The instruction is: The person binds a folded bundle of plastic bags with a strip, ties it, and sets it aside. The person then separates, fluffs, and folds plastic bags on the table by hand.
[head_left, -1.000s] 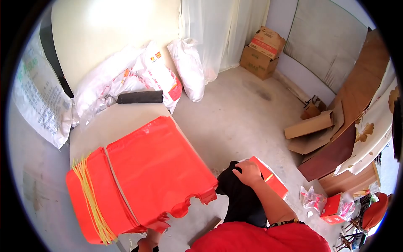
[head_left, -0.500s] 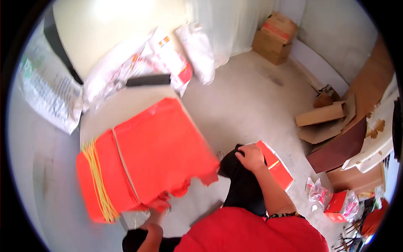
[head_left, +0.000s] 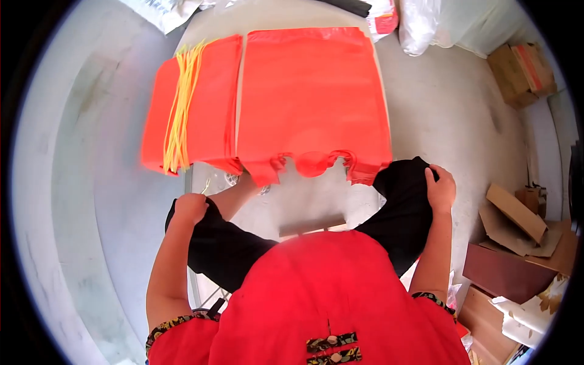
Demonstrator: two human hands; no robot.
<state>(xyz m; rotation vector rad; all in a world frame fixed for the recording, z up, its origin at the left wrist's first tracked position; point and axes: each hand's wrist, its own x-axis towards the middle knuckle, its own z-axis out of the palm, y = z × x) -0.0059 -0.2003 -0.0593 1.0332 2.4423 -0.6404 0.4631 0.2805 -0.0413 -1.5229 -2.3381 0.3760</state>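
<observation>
My left hand [head_left: 192, 208] is closed at the knee of my black trousers [head_left: 222, 243], with the cloth drawn up and a bare shin below it. On the other knee my right hand [head_left: 441, 187] has its fingers curled round the outer side of the trouser leg, where the cloth rises to a point. In front of my knees lies a large stack of red plastic bags [head_left: 313, 91], their cut handles facing me. Left of it, across a narrow gap, is a folded red pile [head_left: 213, 103] with a bundle of yellow ties [head_left: 182, 109] draped over it.
A pale table [head_left: 213, 24] carries the red stacks. Opened cardboard boxes [head_left: 517, 225] lie on the floor to my right, and another carton [head_left: 522, 74] stands farther back. White plastic sacks [head_left: 420, 24] are at the far side. A pale wall [head_left: 85, 152] runs along my left.
My view has turned and lowered, bringing the stacks straight ahead. My left hand has come up to the left knee; the right hand has shifted to the outer side of its knee.
</observation>
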